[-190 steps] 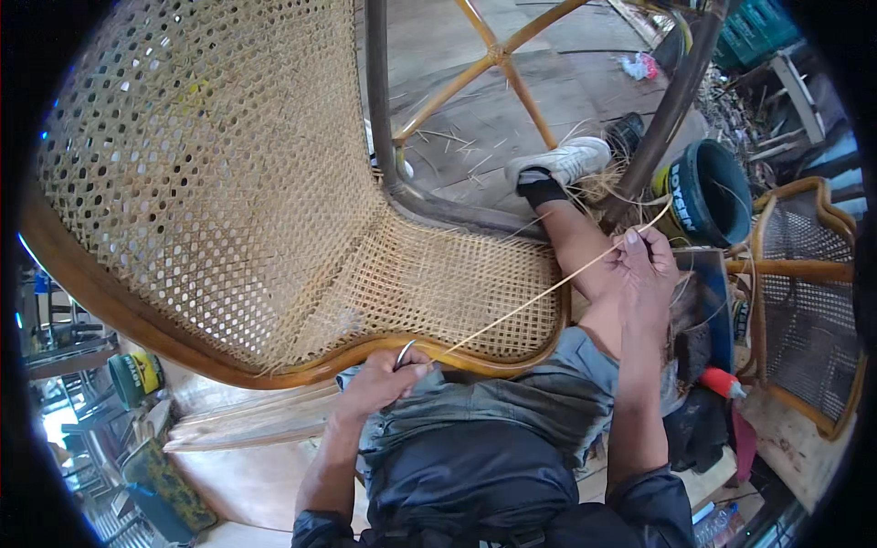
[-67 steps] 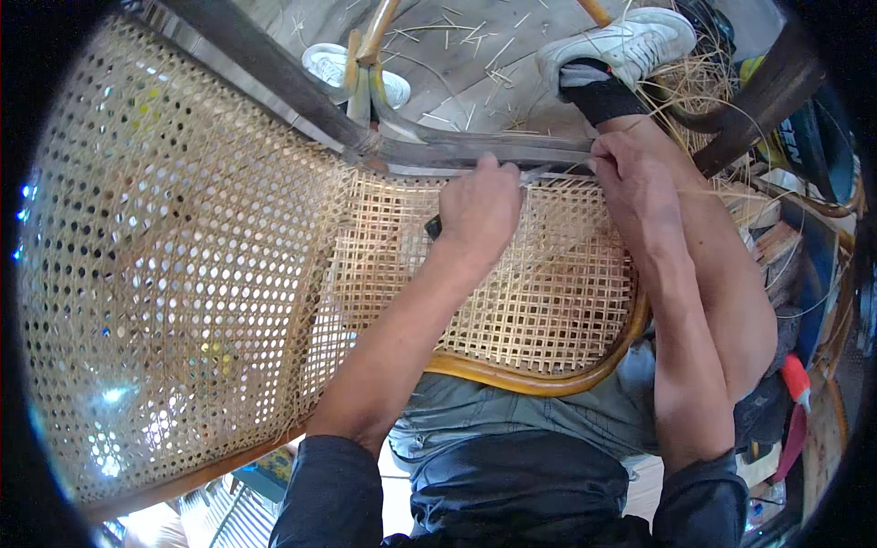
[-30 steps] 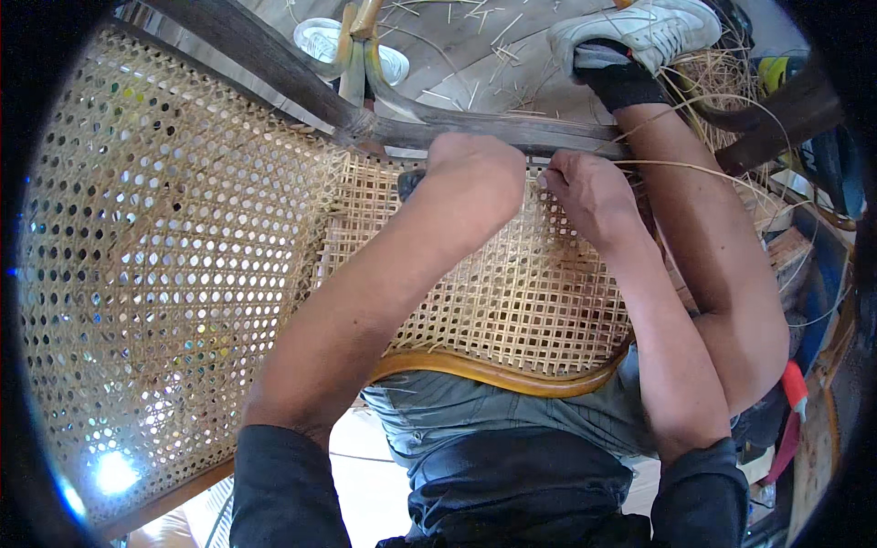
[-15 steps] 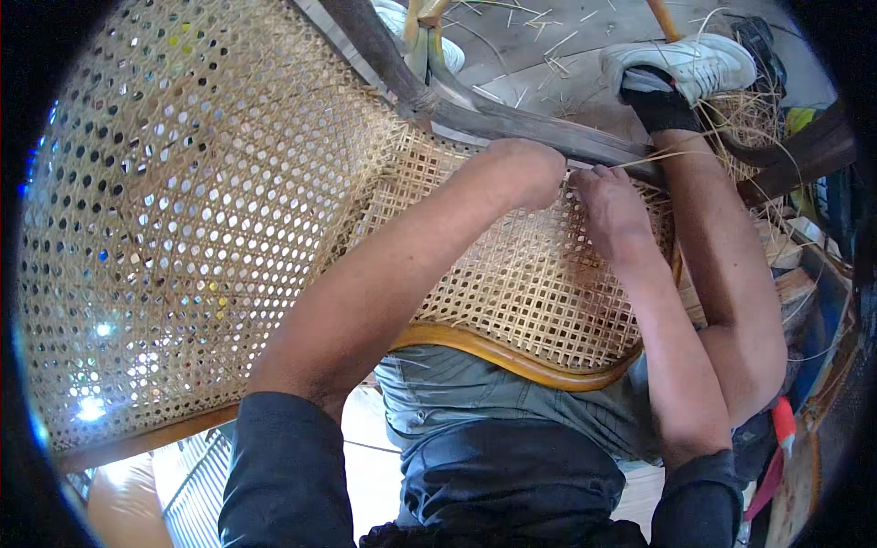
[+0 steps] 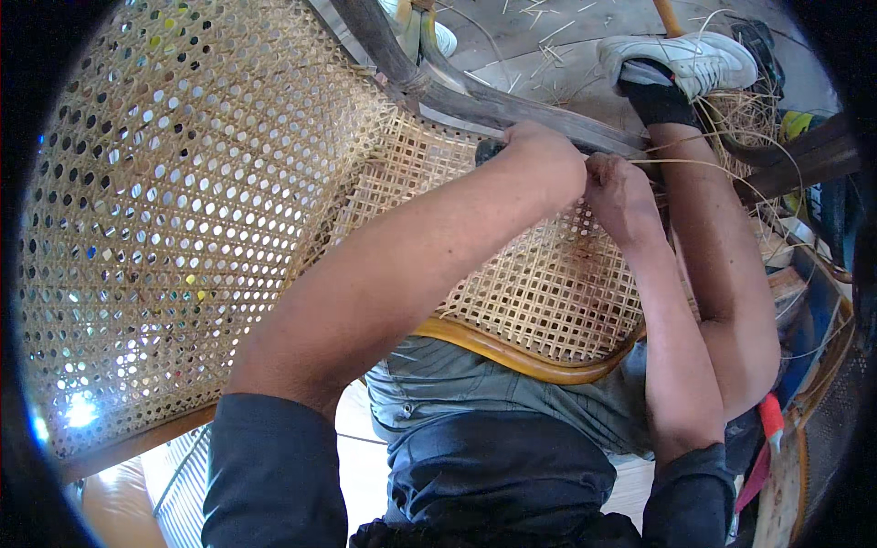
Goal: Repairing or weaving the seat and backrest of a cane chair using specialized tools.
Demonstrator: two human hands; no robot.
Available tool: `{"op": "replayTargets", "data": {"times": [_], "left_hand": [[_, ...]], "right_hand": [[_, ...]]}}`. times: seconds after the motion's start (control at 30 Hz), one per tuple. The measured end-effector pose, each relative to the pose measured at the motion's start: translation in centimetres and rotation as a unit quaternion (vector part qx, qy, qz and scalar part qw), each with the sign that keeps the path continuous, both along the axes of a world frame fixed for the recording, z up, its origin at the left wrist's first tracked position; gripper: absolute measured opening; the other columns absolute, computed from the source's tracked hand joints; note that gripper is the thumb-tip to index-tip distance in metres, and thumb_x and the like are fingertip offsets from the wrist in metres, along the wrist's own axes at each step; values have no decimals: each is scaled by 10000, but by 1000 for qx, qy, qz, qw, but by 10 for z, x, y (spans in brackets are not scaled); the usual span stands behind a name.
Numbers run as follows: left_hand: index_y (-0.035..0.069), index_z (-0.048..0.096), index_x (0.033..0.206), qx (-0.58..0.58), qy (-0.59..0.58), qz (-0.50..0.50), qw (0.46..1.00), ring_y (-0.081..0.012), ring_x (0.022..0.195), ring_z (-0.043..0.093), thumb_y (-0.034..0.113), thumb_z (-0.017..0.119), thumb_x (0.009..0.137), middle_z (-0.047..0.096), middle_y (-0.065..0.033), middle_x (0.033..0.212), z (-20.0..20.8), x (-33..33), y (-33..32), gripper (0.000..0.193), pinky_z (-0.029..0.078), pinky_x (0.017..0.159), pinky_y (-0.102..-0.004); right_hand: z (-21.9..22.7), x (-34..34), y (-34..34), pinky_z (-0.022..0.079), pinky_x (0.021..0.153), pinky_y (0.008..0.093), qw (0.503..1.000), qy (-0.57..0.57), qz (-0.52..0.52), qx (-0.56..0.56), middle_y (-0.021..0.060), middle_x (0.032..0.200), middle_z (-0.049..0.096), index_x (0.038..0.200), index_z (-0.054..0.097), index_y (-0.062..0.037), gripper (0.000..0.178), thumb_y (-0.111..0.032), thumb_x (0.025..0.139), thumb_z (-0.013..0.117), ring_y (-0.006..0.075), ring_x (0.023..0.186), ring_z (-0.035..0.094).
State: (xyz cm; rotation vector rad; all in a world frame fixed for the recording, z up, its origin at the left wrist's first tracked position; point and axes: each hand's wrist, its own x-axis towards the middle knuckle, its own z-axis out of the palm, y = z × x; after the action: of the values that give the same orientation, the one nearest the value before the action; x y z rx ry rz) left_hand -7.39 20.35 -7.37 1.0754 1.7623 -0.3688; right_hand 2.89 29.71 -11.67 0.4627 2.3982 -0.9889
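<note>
A woven cane chair seat with a curved varnished wooden rim rests over my lap. At its far edge, next to the dark wooden rail, my left hand is closed. A dark, rounded handle end sticks out on the hand's left side; the rest of that tool is hidden. Close against it, my right hand is closed with its fingers curled. A thin cane strand runs from the right hand's fingertips off to the right. My left wrist hides the fingers' working point.
The tall cane panel rises at the left. My bare leg and white shoe are at the right, with loose cane strands piled beside. Cane scraps litter the floor. A red-handled tool lies at lower right.
My left hand has turned and shifted slightly right, and the dark handle end has come into view. My right hand has moved a little right, close against the left.
</note>
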Motion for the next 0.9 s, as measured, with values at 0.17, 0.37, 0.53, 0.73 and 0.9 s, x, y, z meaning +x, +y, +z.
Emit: {"op": "replayTargets", "data": {"times": [0.17, 0.37, 0.53, 0.73, 0.9], "left_hand": [[54, 687, 944, 31, 3, 25, 999, -280, 910, 640, 94, 537, 762, 657, -147, 981, 4, -3, -4, 239, 510, 754, -395], [56, 674, 986, 18, -15, 91, 996, -279, 950, 628, 136, 533, 779, 646, -143, 1025, -3, -12, -23, 263, 502, 771, -394], [41, 670, 964, 19, 43, 211, 976, -318, 936, 623, 154, 521, 778, 641, -181, 1000, -2, -1, -20, 264, 497, 776, -410], [23, 668, 930, -5, 58, 141, 988, -331, 914, 623, 245, 486, 822, 647, -188, 967, 7, -14, -49, 306, 481, 798, -431], [32, 668, 869, -29, 103, 236, 966, -332, 862, 628, 285, 484, 845, 651, -182, 877, 15, 0, -81, 314, 485, 755, -445]], "right_hand": [[0, 2, 1, 461, 790, 429, 1000, -23, -12, 15, 233, 925, 605, 878, 627, -29, 166, -90, 786, 503, 383, 915, 578], [-4, -3, -4, 459, 800, 439, 999, -16, 31, 30, 219, 962, 607, 887, 629, -53, 160, -112, 804, 505, 374, 927, 580], [-11, -1, -16, 458, 832, 432, 998, 17, 38, 39, 158, 1030, 596, 980, 602, -63, 202, -67, 807, 498, 363, 985, 549], [-19, 9, -8, 452, 846, 397, 977, 143, 118, 108, 110, 1033, 579, 1004, 586, -87, 220, -56, 797, 520, 338, 1017, 503], [-25, 11, -8, 456, 813, 387, 973, 167, 101, 126, 102, 968, 580, 943, 604, -110, 163, -86, 790, 554, 329, 973, 507]]}}
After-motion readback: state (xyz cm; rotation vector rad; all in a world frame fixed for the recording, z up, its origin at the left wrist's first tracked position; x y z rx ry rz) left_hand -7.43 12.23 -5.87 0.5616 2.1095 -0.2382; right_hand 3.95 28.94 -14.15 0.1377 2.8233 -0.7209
